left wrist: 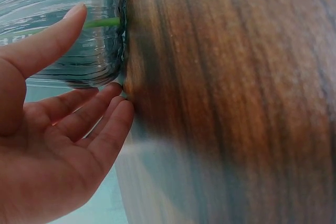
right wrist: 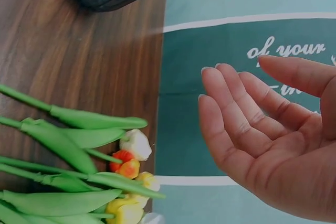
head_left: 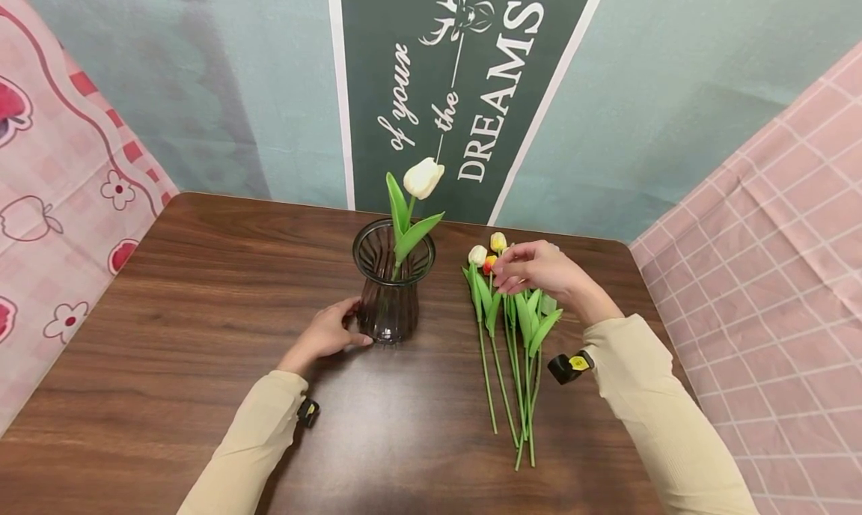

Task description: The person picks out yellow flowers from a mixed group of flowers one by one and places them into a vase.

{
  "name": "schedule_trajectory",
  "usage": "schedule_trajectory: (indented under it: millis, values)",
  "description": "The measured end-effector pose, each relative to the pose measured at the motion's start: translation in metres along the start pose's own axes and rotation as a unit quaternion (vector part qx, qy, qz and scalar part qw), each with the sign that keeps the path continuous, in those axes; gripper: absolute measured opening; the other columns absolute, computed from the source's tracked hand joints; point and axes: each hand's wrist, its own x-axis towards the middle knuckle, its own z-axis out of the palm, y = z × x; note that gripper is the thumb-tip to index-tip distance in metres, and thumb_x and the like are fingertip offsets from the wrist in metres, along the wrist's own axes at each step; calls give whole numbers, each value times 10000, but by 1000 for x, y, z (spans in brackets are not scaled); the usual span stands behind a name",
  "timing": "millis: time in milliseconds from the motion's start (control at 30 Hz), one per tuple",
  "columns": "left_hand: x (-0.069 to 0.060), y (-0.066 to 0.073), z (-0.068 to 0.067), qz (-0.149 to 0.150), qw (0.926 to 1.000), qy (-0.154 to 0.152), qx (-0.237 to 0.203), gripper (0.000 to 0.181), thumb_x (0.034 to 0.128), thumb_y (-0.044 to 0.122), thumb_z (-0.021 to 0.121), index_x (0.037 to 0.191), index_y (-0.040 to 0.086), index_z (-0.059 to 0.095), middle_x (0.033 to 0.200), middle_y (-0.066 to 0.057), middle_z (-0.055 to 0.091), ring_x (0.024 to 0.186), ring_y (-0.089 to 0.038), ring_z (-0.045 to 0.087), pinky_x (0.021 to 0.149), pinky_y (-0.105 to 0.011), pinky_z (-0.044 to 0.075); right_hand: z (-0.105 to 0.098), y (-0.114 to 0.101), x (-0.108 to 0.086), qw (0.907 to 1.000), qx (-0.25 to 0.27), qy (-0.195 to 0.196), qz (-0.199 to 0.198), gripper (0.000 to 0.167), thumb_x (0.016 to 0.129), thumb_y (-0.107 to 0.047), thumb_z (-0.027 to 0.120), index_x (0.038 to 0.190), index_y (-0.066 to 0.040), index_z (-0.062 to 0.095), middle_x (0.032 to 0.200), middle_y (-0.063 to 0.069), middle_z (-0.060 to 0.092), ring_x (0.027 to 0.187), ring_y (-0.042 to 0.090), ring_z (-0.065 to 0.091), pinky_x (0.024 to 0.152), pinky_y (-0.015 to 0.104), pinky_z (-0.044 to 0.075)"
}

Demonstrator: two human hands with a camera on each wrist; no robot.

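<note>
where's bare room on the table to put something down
The tabletop is bare from the left grip leftward to the flower-print cloth; another patch fronts the vase, between the left sleeve and tulips. Crowded: the right side, where tulips lie beneath the right grip.

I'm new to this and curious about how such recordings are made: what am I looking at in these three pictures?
There is no robot here, just a person's two bare hands. The big picture comes from a camera worn on the head, looking forward and down. The other two come from cameras on the left and right wrists, each watching its own hand.

On the brown table stands a dark see-through vase with one white flower in it. To its right lies a bunch of flowers with white, yellow and orange-red heads.

The left hand is at the vase's base, thumb and fingers apart. The right hand is above the bunch and holds nothing.
</note>
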Motion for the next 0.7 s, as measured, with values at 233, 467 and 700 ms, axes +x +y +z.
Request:
schedule_trajectory:
  millis: [233, 467, 700]
  values:
    - [0, 0, 1, -18, 10000, -10, -4, 786, 699, 214, 783, 1331, -48, 396, 1241, -251, 506, 1151, -388, 455, 970, -515, 334, -2, 16, 2, 9999, 82, -6, 89, 153, 909, 1, 471, 995, 107, 541, 845, 174, 631, 725, 219, 629, 679, 328, 537]
    - [1, -1, 0, -51, 10000, 0, -33, 788, 700, 214, 783, 1336, -42, 394, 1240, -246, 509, 1153, -381, 456, 973, -510, 334, 1, 34, 5, 9996, -144, 87, 229, 120, 878, 24, 489, 951, 94, 555, 802, 159, 636, 735, 241, 637, 672, 345, 537]
    - [1, -2, 1, -32, 10000, -13, -36, 794, 701, 220, 781, 1339, -43, 389, 1248, -247, 504, 1158, -382, 451, 978, -515, 324, 10, 52, 9, 9994, -53, 164, 316, 202, 873, 7, 506, 1006, 158, 502, 787, 171, 629, 692, 233, 631, 680, 409, 534]
